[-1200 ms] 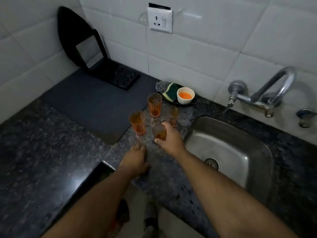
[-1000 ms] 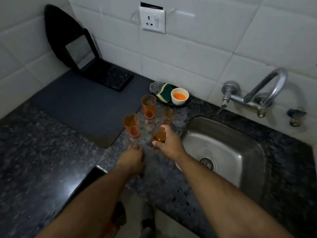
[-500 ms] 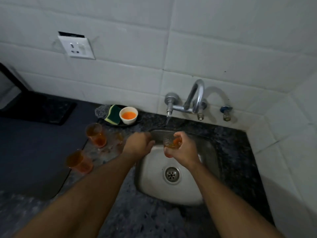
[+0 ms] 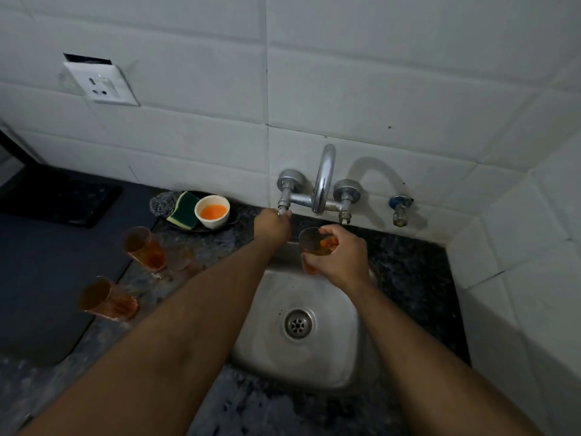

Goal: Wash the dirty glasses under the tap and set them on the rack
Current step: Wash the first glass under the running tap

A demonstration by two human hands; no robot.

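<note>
My right hand [image 4: 341, 258] grips an orange-stained glass [image 4: 311, 243] over the back of the steel sink [image 4: 333, 357], just under the curved tap spout [image 4: 323, 180]. My left hand [image 4: 272, 225] is closed on the tap's left valve handle [image 4: 284, 209]. No water shows from the spout. Three more orange-tinted glasses stand on the dark counter to the left: one far [image 4: 143, 248], a paler one [image 4: 180, 258] beside it, one nearer [image 4: 105, 300]. The black rack [image 4: 59, 199] sits at the far left by the wall.
A dark plate holds a green-yellow sponge [image 4: 182, 209], a steel scrubber [image 4: 162, 202] and a white bowl [image 4: 212, 210] of orange liquid. A dark mat [image 4: 41, 278] covers the left counter. A wall socket [image 4: 100, 84] and a small blue-handled valve [image 4: 399, 207] are on the tiles.
My right hand lifted one glass off the counter and carried it right, over the sink under the spout. My left hand left the counter and reached the tap's left handle.
</note>
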